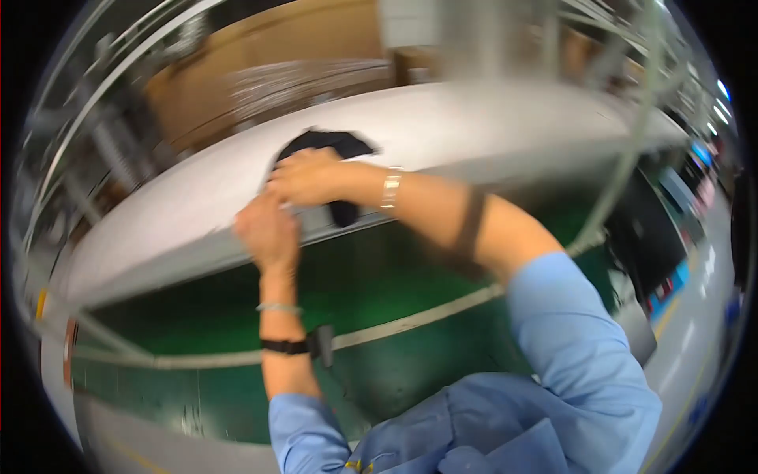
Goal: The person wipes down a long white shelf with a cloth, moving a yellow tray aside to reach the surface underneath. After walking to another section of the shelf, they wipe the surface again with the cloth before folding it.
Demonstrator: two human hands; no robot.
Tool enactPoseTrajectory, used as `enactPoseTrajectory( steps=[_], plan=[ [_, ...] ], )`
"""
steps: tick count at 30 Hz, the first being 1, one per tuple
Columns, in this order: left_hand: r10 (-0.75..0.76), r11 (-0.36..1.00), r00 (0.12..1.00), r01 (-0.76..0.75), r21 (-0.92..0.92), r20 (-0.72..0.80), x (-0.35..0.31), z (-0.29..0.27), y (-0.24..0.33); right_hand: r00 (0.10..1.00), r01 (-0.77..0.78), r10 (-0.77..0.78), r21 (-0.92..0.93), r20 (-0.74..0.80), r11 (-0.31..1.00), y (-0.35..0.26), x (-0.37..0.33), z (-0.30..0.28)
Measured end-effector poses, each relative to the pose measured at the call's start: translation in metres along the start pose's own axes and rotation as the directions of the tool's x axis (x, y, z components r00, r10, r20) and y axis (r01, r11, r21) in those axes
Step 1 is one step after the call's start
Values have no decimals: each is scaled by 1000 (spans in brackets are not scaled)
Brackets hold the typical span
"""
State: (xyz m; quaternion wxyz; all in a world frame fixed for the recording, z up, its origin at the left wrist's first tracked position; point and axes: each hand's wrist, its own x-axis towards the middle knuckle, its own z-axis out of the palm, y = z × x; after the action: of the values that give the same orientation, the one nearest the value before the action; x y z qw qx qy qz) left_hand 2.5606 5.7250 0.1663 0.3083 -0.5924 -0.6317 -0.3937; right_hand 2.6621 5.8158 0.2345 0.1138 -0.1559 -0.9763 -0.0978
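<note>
A dark, soft piece that looks like black cloth (339, 142) is bunched at the table's near edge, one end hanging down below my right wrist. My right hand (308, 177) is closed on it, the fingers curled to the left. Right up against those fingers is my left hand (268, 227), also closed; motion blur and the overlap of the hands hide what part of the cloth it grips. A metal bracelet circles my right wrist, and my left forearm carries a black strap with a small dark device (321, 345).
A long white-topped table (466, 118) curves across the view. Behind it stand large brown cardboard boxes (316, 39), partly wrapped in clear film. A pale rail (410, 320) runs below the table over a green floor (229, 403). Black and blue items (643, 229) are at right.
</note>
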Motion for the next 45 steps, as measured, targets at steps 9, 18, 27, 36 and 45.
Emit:
enactPoseTrajectory(
  steps=[9,18,27,36,45],
  plan=[
    [328,935,907,-273,224,-263,-8,15,-19,987,-145,152,118,-46,982,100,-100,-11],
    [251,949,951,-206,237,-181,-18,6,-13,821,-566,571,-113,9,816,295,-370,-41],
    [-62,989,983,85,122,-175,-1,22,83,656,-748,716,-329,-239,576,486,-601,-60],
    [299,943,953,-287,167,-48,33,82,241,601,-508,559,267,-571,819,463,-454,-112],
    [310,949,936,-293,119,-167,25,96,230,974,218,-178,355,-141,909,210,-192,-30]
  ],
)
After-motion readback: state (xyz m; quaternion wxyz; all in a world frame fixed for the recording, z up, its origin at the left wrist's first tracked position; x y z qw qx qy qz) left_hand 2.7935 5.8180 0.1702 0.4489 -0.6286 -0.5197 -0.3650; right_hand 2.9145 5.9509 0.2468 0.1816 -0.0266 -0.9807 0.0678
